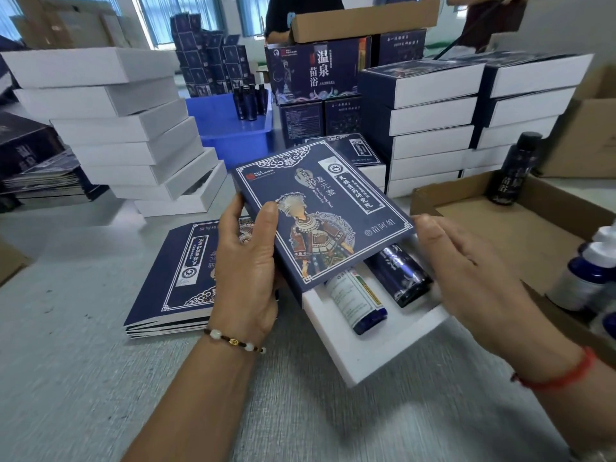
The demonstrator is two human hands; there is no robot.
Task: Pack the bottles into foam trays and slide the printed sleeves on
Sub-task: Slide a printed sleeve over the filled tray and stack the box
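Here, at the centre of the frame, I see a printed sleeve [321,221], navy with a costumed figure on its face, partly drawn over a white foam tray [376,341]. The tray's near end sticks out toward the lower right and rests on the grey table [83,378]. Two bottles lie side by side in the tray's recesses: a white-labelled bottle [356,300] on the left and a dark blue bottle [405,273] on the right, both with their upper parts hidden under the sleeve.

The left hand [248,265] grips the sleeve's left edge, thumb on top and fingers curled beneath. The right hand [466,271] lies flat against the right side of sleeve and tray, its fingers straight and close together (nothing is pinched).

A pile of flat sleeves [173,278] sits just left of the left hand. White trays [126,128] are stacked at the upper left, sleeved boxes [466,121] at the upper right. A blue bin [233,128] holds dark bottles at the upper centre. At the right edge, a cardboard carton [520,228] contains an upright dark bottle [515,171] and white-capped bottles [586,271].
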